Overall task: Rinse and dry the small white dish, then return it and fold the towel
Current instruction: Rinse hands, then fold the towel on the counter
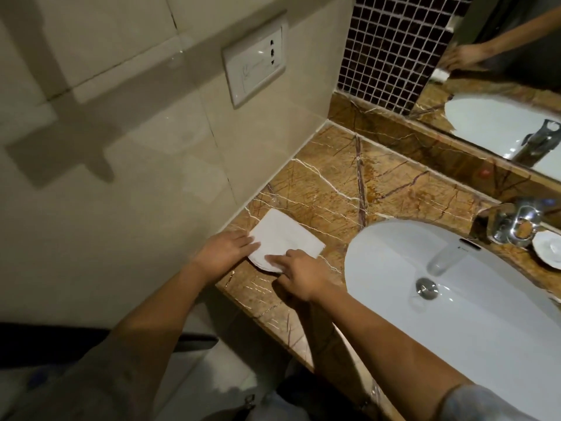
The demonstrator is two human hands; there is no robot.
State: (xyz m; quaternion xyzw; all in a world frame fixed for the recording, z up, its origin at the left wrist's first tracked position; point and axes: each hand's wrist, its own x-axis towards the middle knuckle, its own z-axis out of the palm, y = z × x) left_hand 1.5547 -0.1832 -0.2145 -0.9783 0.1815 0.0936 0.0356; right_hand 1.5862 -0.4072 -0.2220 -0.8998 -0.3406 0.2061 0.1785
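Note:
A white towel [288, 238] lies folded into a small rectangle on the brown marble counter [328, 189], close to the left wall. My left hand [226, 249] rests flat on its left edge with the fingers stretched out. My right hand [299, 273] presses on the towel's near edge, the index finger pointing left across the cloth. The small white dish [548, 249] sits on the counter at the far right, beside the tap, away from both hands.
A white oval sink [455, 314] with a chrome drain fills the right side. A chrome tap [513, 226] stands behind it. A mirror [501, 86] and dark mosaic tiles run along the back. A wall socket plate [255, 63] is on the left wall.

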